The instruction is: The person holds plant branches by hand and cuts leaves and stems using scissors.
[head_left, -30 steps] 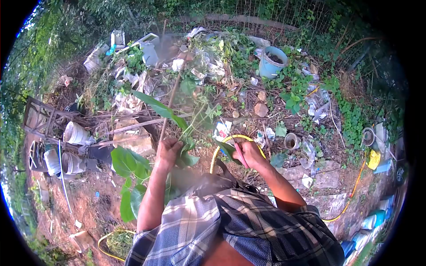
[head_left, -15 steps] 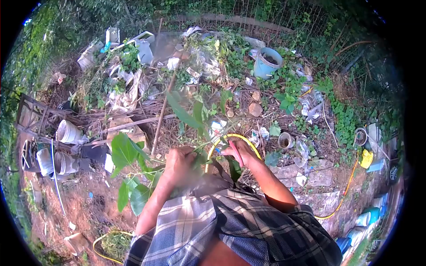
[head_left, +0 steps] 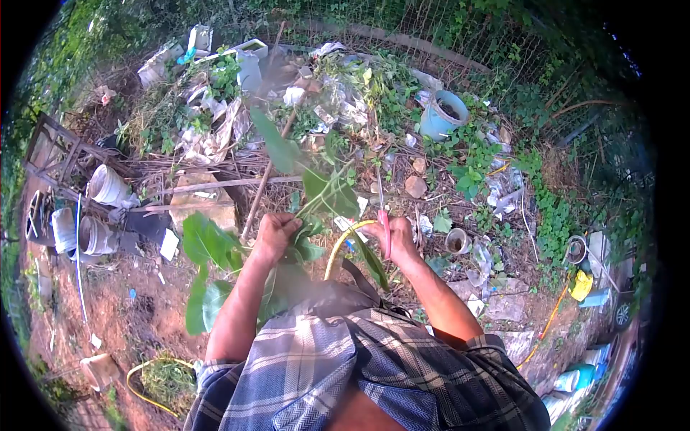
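Broad-leaved green plant stems [head_left: 328,189] are pinched in the left hand [head_left: 274,237]; the right hand [head_left: 399,241] grips pink-handled metal scissors [head_left: 385,230].

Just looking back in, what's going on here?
The person's left hand grips leafy green stems. The right hand holds what look like pink-handled scissors, pointing ahead. A yellow hose curves up between the hands, and a blue bucket sits farther ahead.

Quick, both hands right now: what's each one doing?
Left hand: closed, holding a leafy stem.
Right hand: closed around the pink handle of scissors.
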Available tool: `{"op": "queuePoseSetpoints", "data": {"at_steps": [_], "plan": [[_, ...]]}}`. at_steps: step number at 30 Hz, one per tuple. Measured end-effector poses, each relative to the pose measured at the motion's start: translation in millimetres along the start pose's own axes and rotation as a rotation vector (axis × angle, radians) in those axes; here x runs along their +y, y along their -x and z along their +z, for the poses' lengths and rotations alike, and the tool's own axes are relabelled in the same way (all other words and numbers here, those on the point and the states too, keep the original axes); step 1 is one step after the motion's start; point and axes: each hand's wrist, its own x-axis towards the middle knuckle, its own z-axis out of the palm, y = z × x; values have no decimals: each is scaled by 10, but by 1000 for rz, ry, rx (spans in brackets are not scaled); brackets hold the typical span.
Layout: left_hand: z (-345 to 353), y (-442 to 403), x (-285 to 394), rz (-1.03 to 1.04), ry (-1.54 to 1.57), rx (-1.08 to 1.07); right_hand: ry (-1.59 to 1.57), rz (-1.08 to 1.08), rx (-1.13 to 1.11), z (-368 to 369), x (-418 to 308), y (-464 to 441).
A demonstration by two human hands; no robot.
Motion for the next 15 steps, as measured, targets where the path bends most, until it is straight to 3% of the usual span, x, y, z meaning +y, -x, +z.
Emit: {"op": "queuePoseSetpoints", "data": {"at_steps": [3,5,8,11,12,15], "plan": [[-142,-88,-248,28,-47,89,-106,26,-64,23,132,-20],[-89,12,-37,29,-138,132,291,-48,-47,85,331,-87],[-27,92,75,47,-308,98,345,-181,-136,119,270,-55],[90,170,174,62,-418,81,268,-117,-203,108,219,-98],[138,201,230,53,-440,62,114,-15,-229,84,178,-78],[213,205,201,143,-523,3,148,-4,-289,-6,149,-129]]}}
